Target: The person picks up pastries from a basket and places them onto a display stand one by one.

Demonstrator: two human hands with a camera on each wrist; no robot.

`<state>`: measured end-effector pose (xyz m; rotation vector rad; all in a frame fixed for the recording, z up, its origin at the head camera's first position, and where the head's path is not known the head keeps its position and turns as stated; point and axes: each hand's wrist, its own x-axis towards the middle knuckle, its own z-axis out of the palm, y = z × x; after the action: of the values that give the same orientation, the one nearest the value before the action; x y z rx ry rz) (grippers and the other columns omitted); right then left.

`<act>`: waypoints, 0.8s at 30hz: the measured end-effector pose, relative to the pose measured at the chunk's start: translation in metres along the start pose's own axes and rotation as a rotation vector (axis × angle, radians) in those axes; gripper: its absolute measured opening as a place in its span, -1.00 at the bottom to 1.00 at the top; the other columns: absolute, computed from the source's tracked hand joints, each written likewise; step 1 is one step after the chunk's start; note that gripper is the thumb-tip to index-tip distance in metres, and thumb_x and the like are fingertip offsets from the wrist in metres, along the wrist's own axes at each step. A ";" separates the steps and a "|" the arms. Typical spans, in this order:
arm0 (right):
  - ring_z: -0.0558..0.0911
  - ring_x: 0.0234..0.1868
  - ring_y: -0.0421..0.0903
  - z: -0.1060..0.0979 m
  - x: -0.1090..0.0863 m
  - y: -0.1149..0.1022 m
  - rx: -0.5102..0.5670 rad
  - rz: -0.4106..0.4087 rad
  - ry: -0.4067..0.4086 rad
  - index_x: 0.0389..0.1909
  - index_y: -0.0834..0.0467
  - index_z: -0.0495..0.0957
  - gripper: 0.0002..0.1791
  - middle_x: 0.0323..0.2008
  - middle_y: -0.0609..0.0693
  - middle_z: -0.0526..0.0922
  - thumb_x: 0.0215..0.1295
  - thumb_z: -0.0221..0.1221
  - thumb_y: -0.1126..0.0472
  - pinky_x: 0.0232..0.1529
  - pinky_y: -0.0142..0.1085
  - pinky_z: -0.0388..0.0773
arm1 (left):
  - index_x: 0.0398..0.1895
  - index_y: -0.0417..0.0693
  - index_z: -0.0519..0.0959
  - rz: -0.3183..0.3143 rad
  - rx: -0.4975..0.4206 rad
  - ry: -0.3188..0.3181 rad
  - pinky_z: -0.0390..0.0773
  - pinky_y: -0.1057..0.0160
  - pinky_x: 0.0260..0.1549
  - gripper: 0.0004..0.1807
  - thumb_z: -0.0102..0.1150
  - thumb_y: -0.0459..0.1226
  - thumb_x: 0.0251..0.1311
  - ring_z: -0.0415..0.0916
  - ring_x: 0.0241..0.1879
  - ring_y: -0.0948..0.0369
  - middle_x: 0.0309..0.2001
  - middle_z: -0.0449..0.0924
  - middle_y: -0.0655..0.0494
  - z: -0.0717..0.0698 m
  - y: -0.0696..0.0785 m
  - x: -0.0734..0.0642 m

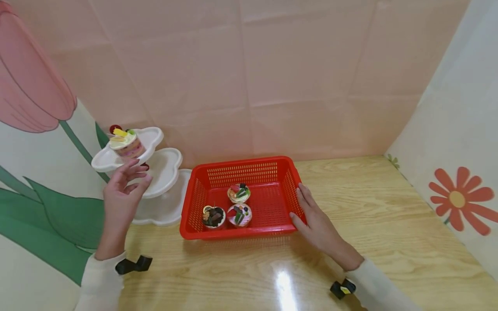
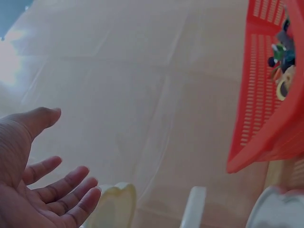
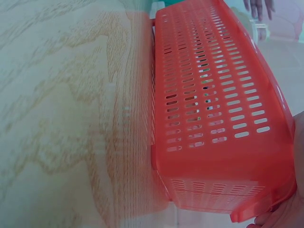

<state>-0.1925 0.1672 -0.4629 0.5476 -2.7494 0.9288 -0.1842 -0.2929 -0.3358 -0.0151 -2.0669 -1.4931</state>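
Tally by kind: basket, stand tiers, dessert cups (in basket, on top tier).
Red perforated plastic basket: 1
White scalloped stand tiers: 3
Round decorated dessert cups in basket: 3
Fruit-topped dessert cup, top tier: 1
Total: 8
Red bit by left hand: mostly hidden, uncounted

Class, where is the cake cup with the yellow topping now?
In the head view, the cake cup sits at left on the top tier of the white stand, left of the red basket, just beyond the left hand.

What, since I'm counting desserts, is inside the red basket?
Three dessert cups with decorated tops sit in the red basket. What lies directly beneath them is covered and cannot be seen.
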 end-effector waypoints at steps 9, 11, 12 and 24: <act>-0.01 0.59 0.19 0.002 0.001 0.002 -0.003 -0.003 0.001 0.60 0.22 -0.07 -0.12 0.64 0.07 -0.14 0.46 0.14 -0.01 0.15 0.15 0.50 | 0.37 -0.06 0.45 0.036 0.077 -0.183 0.51 0.45 0.03 -0.40 0.38 -0.30 0.27 0.53 0.08 0.12 0.14 0.60 -0.09 0.020 -0.017 -0.010; 0.00 0.59 0.19 0.002 0.001 0.002 -0.001 -0.001 0.002 0.60 0.22 -0.06 -0.12 0.64 0.07 -0.14 0.46 0.15 0.00 0.15 0.15 0.51 | 0.37 -0.08 0.45 0.045 0.082 -0.232 0.51 0.43 0.05 -0.40 0.38 -0.29 0.27 0.52 0.10 0.07 0.16 0.59 -0.12 0.025 -0.020 -0.012; 0.00 0.58 0.20 0.002 0.001 0.002 0.001 -0.003 0.004 0.60 0.23 -0.06 -0.12 0.63 0.07 -0.14 0.45 0.16 0.01 0.14 0.15 0.51 | 0.37 -0.10 0.45 0.049 0.084 -0.256 0.50 0.44 0.05 -0.40 0.37 -0.29 0.27 0.52 0.10 0.09 0.17 0.58 -0.12 0.027 -0.022 -0.013; 0.05 0.57 0.23 0.002 0.002 0.003 0.002 -0.022 0.013 0.59 0.26 -0.05 -0.12 0.63 0.10 -0.13 0.43 0.18 0.07 0.12 0.16 0.52 | 0.44 -0.05 0.37 -0.017 0.126 -0.505 0.42 -0.13 0.28 -0.28 0.42 -0.19 0.24 0.40 0.28 -0.03 0.34 0.47 -0.06 0.045 -0.033 -0.016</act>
<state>-0.1959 0.1676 -0.4653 0.5694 -2.7248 0.9275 -0.2015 -0.2611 -0.3811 -0.3605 -2.5577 -1.4740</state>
